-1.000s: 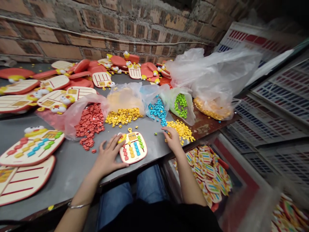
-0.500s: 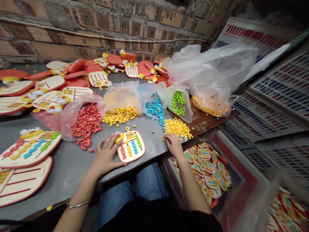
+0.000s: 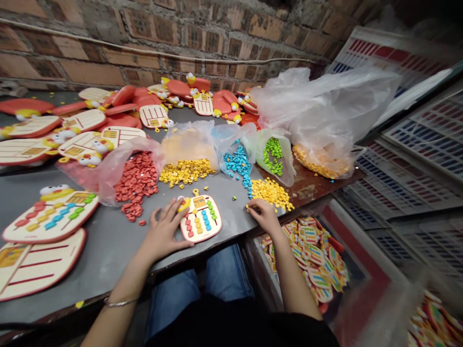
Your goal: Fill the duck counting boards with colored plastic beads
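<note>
Left hand (image 3: pixel 162 233), grip wide, holds the toy board (image 3: pixel 201 218); right hand (image 3: pixel 266 217) pinches a yellow bead (image 3: pixel 248 207).

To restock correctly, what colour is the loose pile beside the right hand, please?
The loose pile is yellow, best in the head view.

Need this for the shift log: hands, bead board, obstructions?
Left hand spread, touching left side of bead board. Right hand at near edge of yellow pile, yellow piece at fingertips, grip unclear. Stray green bead between bead board and right hand.

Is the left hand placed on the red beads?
No, the left hand rests against the toy board, apart from the red beads.
</note>
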